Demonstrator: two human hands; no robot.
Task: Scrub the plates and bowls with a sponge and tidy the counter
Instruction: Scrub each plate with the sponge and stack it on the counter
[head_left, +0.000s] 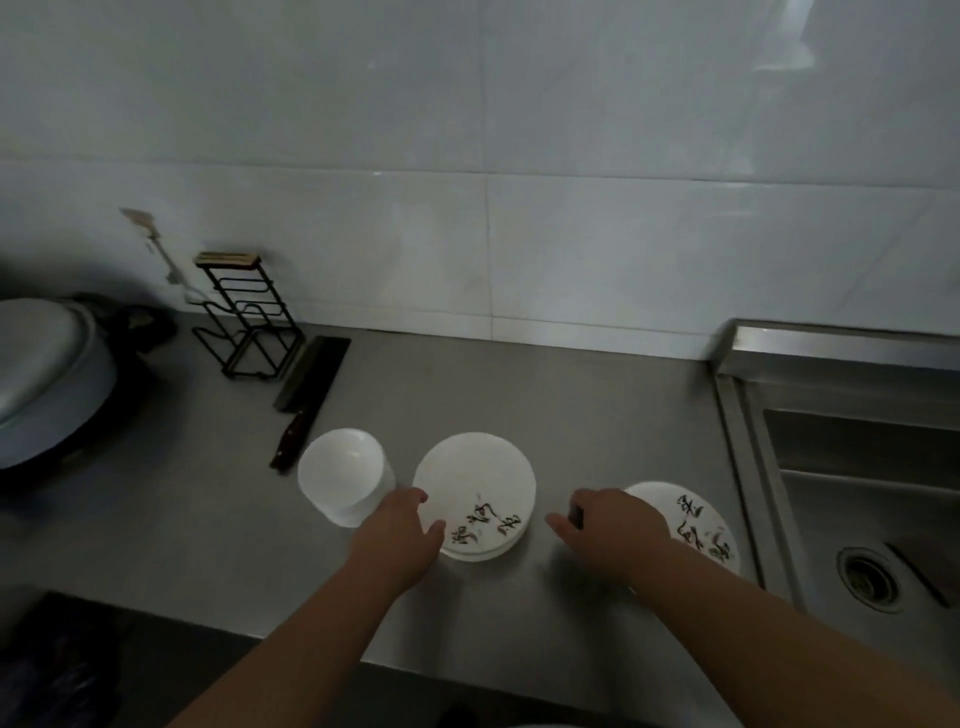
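White bowl stack (343, 475) stands beside stacked calligraphy plates (475, 483); a single calligraphy plate (698, 522) lies farther right.

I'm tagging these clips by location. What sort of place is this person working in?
Most likely a home kitchen: a stainless steel sink adjoins the counter, where a cleaver lies beside a black wire rack and white plates and bowls stand stacked.
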